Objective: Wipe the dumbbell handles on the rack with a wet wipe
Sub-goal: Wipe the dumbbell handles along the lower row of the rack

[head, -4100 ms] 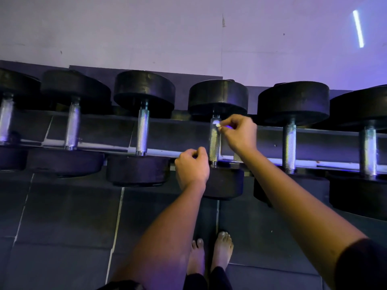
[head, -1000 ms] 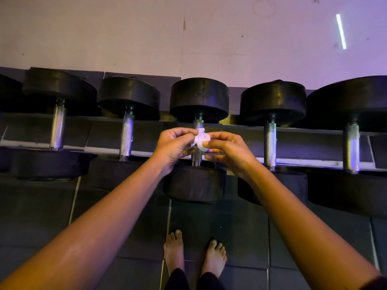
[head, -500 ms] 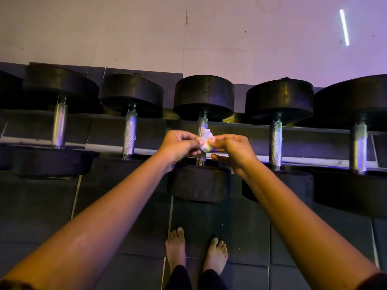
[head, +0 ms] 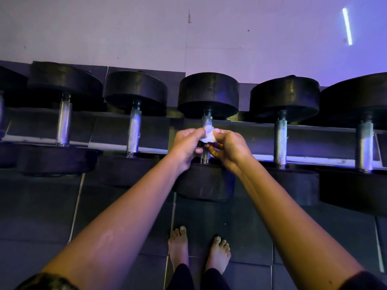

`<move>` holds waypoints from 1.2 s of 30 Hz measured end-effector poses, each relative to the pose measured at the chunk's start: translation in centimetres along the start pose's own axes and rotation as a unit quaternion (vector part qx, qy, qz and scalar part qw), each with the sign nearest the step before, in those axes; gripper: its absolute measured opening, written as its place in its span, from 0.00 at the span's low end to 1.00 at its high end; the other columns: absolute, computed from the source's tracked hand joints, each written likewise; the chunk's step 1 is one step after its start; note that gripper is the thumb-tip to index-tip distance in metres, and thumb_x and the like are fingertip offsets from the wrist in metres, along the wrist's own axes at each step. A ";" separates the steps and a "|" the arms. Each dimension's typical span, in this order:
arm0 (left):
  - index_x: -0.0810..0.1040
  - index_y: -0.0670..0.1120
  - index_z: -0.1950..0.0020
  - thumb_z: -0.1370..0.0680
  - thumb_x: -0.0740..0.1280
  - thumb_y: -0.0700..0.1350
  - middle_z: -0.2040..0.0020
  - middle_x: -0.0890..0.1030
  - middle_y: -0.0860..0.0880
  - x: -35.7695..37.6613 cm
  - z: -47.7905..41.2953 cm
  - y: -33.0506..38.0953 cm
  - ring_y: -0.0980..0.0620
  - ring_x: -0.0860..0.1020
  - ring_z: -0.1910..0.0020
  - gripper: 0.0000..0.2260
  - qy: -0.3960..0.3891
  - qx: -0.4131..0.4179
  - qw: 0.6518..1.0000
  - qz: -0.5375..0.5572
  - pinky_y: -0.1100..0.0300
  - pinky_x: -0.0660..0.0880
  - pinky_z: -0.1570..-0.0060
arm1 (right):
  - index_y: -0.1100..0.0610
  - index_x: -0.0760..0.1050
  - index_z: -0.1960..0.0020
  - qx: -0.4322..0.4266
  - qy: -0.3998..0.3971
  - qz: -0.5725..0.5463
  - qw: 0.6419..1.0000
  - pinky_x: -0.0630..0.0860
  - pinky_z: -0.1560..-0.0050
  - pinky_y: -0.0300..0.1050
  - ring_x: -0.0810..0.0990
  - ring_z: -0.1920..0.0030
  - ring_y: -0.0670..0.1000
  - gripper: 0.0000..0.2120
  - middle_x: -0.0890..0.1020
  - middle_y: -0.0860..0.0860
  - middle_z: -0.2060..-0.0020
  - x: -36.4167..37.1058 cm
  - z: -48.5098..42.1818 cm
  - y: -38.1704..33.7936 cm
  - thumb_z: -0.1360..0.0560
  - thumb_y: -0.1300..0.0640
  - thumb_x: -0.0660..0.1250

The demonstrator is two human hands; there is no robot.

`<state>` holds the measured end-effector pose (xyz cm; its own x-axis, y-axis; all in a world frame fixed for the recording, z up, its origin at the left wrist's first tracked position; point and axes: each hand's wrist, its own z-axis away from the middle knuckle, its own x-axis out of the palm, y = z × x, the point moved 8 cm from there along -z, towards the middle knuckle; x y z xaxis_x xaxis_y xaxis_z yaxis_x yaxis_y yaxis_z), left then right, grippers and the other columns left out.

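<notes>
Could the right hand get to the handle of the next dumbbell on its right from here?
Probably yes: that handle lies bare beside the right hand, nothing between them. The hand shares the wet wipe with the left hand, though.

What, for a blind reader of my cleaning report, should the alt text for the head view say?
Seen from above, a person's left hand and right hand together pinch a crumpled white wet wipe at the steel handle of the middle dumbbell on a rack. More black-ended dumbbells lie on either side, and bare feet stand on dark floor tiles below.
</notes>
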<state>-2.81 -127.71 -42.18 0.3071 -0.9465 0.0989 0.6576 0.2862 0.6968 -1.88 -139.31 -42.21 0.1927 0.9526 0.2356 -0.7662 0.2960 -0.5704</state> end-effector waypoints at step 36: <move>0.79 0.48 0.61 0.23 0.65 0.45 0.70 0.76 0.53 -3.0 4.7 -1.4 0.57 0.74 0.69 0.08 0.201 0.191 0.917 -0.288 0.70 0.66 0.72 | 0.60 0.83 0.52 -0.298 0.067 0.551 0.776 0.78 0.51 0.44 0.82 0.53 0.53 0.05 0.84 0.56 0.55 1.0 0.6 -2.1 0.27 0.61 0.72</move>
<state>-7.92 -125.96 -40.14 0.2645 -0.7707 -0.5797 0.5249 -0.3892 0.7570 -0.43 -139.02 -40.35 -0.2863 0.6368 -0.7159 -0.0992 -0.7629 -0.6389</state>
